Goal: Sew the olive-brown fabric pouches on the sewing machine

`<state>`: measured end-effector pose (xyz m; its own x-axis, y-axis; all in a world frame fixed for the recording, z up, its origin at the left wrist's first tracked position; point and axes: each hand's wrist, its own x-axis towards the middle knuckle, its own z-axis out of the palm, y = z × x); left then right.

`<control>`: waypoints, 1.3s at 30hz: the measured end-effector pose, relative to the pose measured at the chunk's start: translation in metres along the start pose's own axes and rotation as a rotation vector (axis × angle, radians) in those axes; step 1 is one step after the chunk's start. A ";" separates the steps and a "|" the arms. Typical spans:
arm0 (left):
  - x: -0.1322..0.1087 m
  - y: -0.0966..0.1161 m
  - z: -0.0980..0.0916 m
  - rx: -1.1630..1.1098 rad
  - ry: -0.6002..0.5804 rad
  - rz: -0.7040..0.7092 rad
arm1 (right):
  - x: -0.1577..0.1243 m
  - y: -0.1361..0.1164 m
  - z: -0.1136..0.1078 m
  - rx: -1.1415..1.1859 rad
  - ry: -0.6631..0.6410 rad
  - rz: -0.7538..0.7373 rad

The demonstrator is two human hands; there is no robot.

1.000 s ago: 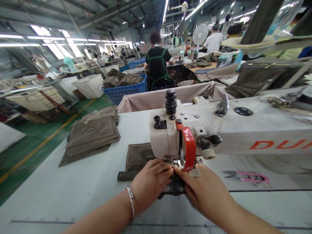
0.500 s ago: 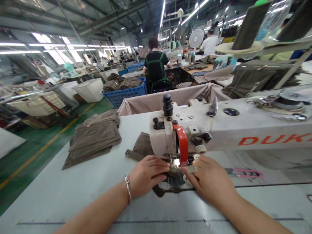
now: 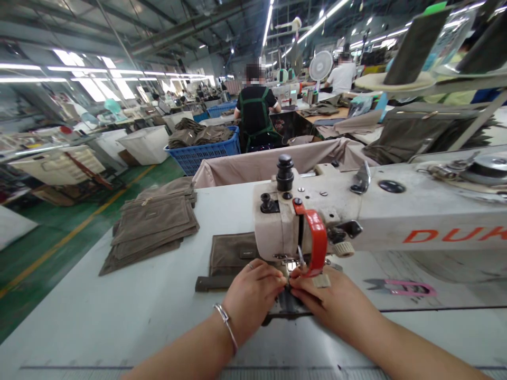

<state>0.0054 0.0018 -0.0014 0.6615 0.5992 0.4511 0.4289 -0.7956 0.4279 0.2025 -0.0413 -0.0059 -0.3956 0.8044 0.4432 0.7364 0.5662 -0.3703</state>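
A grey-brown fabric piece (image 3: 227, 253) with a small dark label lies left of the needle area of the white sewing machine (image 3: 273, 227). A narrow strip of the same cloth (image 3: 212, 284) runs along its near edge. My left hand (image 3: 255, 290) presses its closed fingers on the cloth in front of the needle. My right hand (image 3: 336, 298) faces it, thumb and fingers pinched at the cloth's edge beside the presser foot, partly behind the red guard (image 3: 318, 243). The fingertips of both hands nearly meet; the cloth between them is mostly hidden.
A stack of similar fabric pieces (image 3: 152, 224) lies on the table's left. Pink-handled thread snips (image 3: 412, 287) rest right of my right hand. Beyond the table are a cloth-lined bin (image 3: 237, 166), a blue basket (image 3: 206, 155) of fabric pieces and a seated co-worker (image 3: 257, 113).
The fabric piece has turned square to the table edge, and its label now shows. My hands have drawn closer together at the needle. The view has shifted slightly.
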 end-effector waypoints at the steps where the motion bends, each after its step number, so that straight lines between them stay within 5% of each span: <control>1: 0.002 -0.001 0.000 0.009 0.008 0.001 | -0.001 0.002 0.002 -0.006 0.019 0.003; 16: 0.010 -0.012 0.007 0.090 0.048 -0.174 | 0.007 0.009 0.007 -0.068 -0.013 0.151; 31: 0.012 -0.018 0.010 0.149 0.055 -0.166 | 0.011 0.007 0.009 -0.053 -0.044 0.234; 36: 0.008 -0.020 0.002 0.144 0.109 -0.078 | 0.017 -0.002 -0.003 -0.106 -0.072 0.223; 39: 0.017 -0.012 0.010 0.119 0.201 0.156 | 0.020 -0.011 -0.014 -0.214 -0.126 0.215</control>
